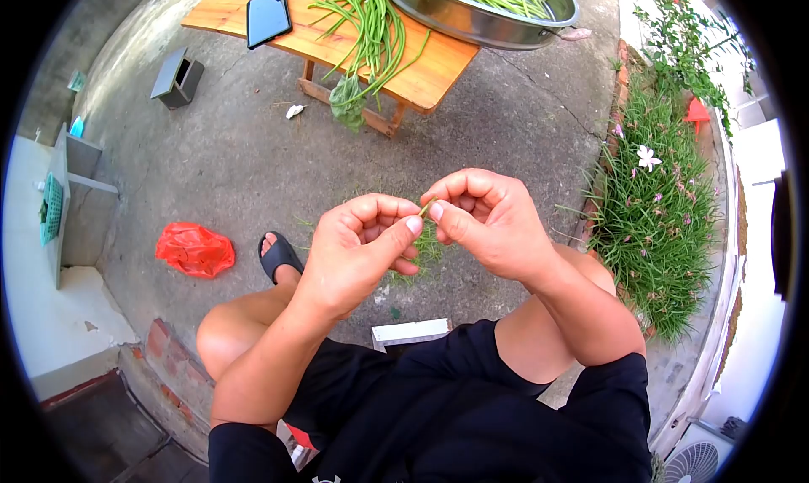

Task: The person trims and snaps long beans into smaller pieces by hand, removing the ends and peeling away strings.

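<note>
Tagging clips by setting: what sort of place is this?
Likely a home courtyard or patio, outdoors: bare concrete ground, a planted bed with a white flower along a brick edge, and an air-conditioner outdoor unit at the lower right.

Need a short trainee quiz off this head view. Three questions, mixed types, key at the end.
1. Which item lies on the wooden table beside the loose green stalks?
A) a cup
B) a phone
C) a knife
2. True or false: the left hand and right hand both pinch one thin piece.
3. Fill in: the crumpled bag on the ground is ____.

Key: 1 B; 2 true; 3 red.
</note>
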Available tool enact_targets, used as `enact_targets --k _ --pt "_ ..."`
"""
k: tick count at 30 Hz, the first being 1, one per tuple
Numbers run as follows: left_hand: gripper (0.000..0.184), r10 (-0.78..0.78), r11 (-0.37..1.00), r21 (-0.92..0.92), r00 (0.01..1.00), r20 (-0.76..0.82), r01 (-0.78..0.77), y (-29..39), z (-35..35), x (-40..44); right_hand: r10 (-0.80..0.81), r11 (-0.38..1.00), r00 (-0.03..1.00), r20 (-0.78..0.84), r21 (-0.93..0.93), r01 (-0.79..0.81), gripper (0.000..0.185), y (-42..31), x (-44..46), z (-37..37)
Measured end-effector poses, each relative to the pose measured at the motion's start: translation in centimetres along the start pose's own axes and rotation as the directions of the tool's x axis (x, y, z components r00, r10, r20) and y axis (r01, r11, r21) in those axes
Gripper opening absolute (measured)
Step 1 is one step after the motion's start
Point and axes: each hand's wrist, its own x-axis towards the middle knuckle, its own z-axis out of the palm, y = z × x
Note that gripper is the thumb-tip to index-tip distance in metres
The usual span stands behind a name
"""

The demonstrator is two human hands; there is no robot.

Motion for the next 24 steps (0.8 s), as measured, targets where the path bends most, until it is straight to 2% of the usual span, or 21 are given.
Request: enact_targets --k 6,9,12,15,18,21,24 --pt "0.018 0.015 1.000 0.000 1.000 0.004 -0.015 -0.10 0.15 0.01 0.020 0.999 1.000 0.019 -0.048 -0.019 0.011 0.14 -0.12 -0.02" --pt "0.017 0.008 1.000 0.005 1.000 -0.010 -0.008 -0.26 0.16 0.03 0.032 0.991 0.999 -0.004 -0.128 -0.032 0.010 0.06 -0.21 0.09" --pt "0.014 0.066 0.990 0.127 0.996 -0.067 -0.057 -0.35 0.45 0.03 -0.058 0.938 0.998 -0.025 -0.344 0.045 0.009 0.05 -0.09 0.16" --pt "0.011 0.141 0.960 0.258 0.983 -0.114 -0.108 -0.34 0.67 -0.07 -0.128 0.915 0.991 -0.027 -0.388 0.108 0.009 0.06 -0.06 0.25" --pt "0.008 0.134 0.963 0.250 0.984 -0.117 -0.101 -0.30 0.59 -0.15 -0.065 0.934 0.997 -0.031 -0.354 0.050 0.009 -0.15 -0.19 0.22" --pt "0.009 0.182 0.937 0.324 0.974 -0.135 -0.130 -0.52 0.62 -0.11 -0.117 0.911 0.993 -0.025 -0.400 0.097 0.009 -0.26 -0.10 0.27" --pt "0.009 0.327 0.835 0.501 0.937 -0.121 -0.227 -0.39 0.71 -0.33 -0.194 0.894 0.980 -0.044 -0.419 0.158 0.010 -0.02 0.14 0.33"
